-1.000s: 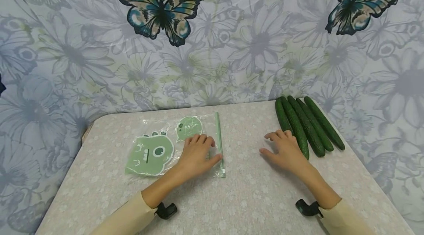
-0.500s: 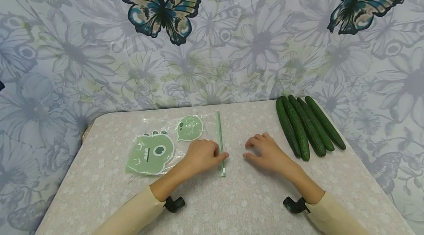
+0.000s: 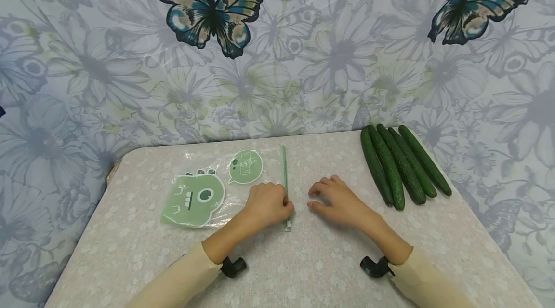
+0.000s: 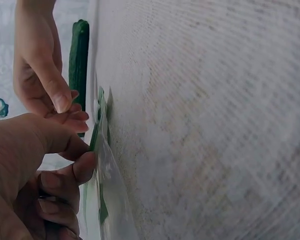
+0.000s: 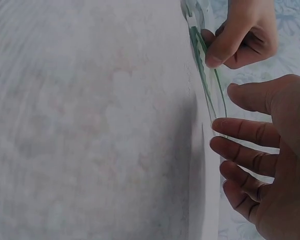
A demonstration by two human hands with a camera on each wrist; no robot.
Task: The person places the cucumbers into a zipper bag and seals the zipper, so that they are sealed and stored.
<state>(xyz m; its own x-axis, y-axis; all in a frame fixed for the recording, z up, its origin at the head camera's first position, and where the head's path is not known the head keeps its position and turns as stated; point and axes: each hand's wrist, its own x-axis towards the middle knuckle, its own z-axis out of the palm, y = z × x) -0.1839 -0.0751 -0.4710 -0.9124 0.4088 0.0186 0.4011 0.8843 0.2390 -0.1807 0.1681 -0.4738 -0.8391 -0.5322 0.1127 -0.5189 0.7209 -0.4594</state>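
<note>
A clear zip bag (image 3: 270,168) with green cartoon prints lies flat on the left half of the table. At its green zip edge (image 3: 284,168), my left hand (image 3: 265,206) pinches the strip between thumb and forefinger; the left wrist view shows this pinch on the green strip (image 4: 94,137). My right hand (image 3: 340,204) hovers just right of the bag, fingers spread and slightly bent, holding nothing. In the right wrist view the zip strip (image 5: 202,70) stands slightly raised, gripped by the left hand (image 5: 245,37), with the right hand's fingers (image 5: 247,150) near it.
Several cucumbers (image 3: 392,168) lie side by side at the table's back right, beyond the right hand. The table (image 3: 321,269) has a pale floral cover and meets a curtain (image 3: 338,57) with butterflies and flowers behind it.
My left hand has gone from resting open over the bag to pinching its zip edge, which has shifted slightly left. My right hand has moved left, away from the cucumbers.
</note>
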